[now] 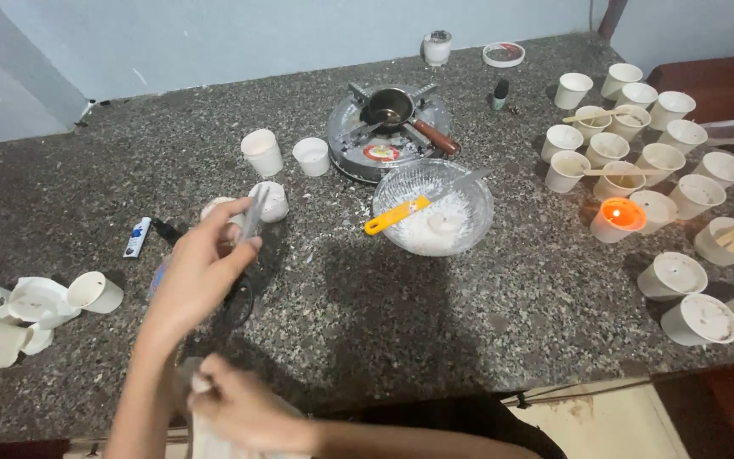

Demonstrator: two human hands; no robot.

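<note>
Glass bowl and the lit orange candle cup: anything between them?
Nothing: head view shows bare speckled countertop between the glass bowl and the lit orange candle cup.

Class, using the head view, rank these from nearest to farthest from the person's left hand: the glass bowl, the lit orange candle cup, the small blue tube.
1. Small blue tube, just left of the left hand.
2. Glass bowl, to its right at mid-counter.
3. Lit orange candle cup, far right among the white cups.
</note>
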